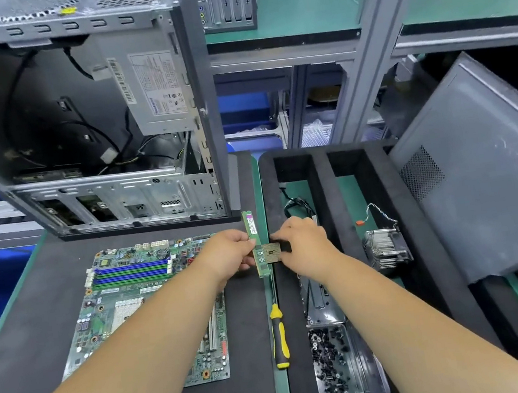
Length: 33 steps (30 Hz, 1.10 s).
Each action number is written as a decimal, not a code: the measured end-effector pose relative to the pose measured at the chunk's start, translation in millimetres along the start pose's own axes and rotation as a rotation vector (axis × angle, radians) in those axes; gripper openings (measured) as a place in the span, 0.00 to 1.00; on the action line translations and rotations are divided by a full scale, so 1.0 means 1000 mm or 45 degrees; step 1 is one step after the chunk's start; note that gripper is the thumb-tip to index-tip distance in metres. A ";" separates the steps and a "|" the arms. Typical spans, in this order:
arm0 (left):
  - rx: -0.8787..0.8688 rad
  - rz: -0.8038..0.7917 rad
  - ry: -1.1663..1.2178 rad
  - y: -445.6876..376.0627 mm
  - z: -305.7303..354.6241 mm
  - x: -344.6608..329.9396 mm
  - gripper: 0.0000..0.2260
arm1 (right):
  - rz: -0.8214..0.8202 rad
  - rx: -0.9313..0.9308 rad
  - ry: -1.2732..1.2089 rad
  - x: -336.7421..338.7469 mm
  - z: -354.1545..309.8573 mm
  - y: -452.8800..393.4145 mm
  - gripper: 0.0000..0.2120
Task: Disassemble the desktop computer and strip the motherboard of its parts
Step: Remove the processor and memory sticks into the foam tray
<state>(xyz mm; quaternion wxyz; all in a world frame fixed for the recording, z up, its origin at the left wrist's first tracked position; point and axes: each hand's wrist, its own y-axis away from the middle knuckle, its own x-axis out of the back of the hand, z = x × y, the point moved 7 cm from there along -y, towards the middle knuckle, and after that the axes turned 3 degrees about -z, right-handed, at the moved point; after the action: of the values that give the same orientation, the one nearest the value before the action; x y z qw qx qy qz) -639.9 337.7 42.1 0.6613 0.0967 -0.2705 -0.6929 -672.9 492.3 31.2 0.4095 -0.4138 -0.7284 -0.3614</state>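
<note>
The green motherboard (127, 308) lies flat on the dark mat, its blue and green memory slots empty and its socket bare. My left hand (226, 254) and my right hand (304, 243) meet just right of the board, both pinching a small square processor chip (271, 253), pin side up. Beneath the chip a green memory stick (253, 230) lies lengthways along the mat's edge. The open computer case (80, 121) stands behind the board with its power supply (156, 90) and cables inside.
A yellow-and-black screwdriver (279, 336) lies near the mat's right edge. The black foam tray (326, 187) on the right holds a finned cooler (386, 250), a cable bundle and a clear box of screws (332, 362). The grey side panel (487, 171) leans at far right.
</note>
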 end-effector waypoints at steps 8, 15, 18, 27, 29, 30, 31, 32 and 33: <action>-0.075 0.071 0.062 -0.018 0.023 -0.011 0.08 | -0.098 -0.236 -1.065 0.024 0.005 -0.003 0.14; -0.096 0.039 0.027 -0.022 0.025 -0.009 0.16 | 0.047 -0.477 -1.211 0.019 0.028 -0.030 0.13; -0.085 0.053 -0.098 -0.017 0.021 0.002 0.14 | 0.070 -0.561 -1.108 0.010 0.033 -0.047 0.12; -0.137 0.152 -0.165 0.015 0.006 0.037 0.08 | 0.121 -0.534 -0.649 0.000 0.021 -0.072 0.08; -0.138 0.175 -0.188 0.020 0.005 0.042 0.08 | 0.130 -0.522 -0.607 0.001 0.019 -0.072 0.08; -0.139 0.189 -0.191 0.022 0.005 0.045 0.08 | 0.141 -0.515 -0.597 0.002 0.018 -0.071 0.08; -0.142 0.202 -0.185 0.025 0.005 0.047 0.08 | 0.153 -0.509 -0.587 0.003 0.017 -0.070 0.09; -0.144 0.211 -0.177 0.027 0.004 0.049 0.08 | 0.163 -0.506 -0.575 0.004 0.016 -0.068 0.09; -0.148 0.219 -0.169 0.030 0.004 0.050 0.08 | 0.171 -0.502 -0.567 0.005 0.016 -0.066 0.10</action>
<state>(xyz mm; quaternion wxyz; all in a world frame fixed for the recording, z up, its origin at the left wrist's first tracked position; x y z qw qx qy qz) -621.6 290.7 71.8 0.7034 -0.0114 -0.2802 -0.6532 -738.6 481.3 16.6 0.1745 -0.6017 -0.6869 -0.3683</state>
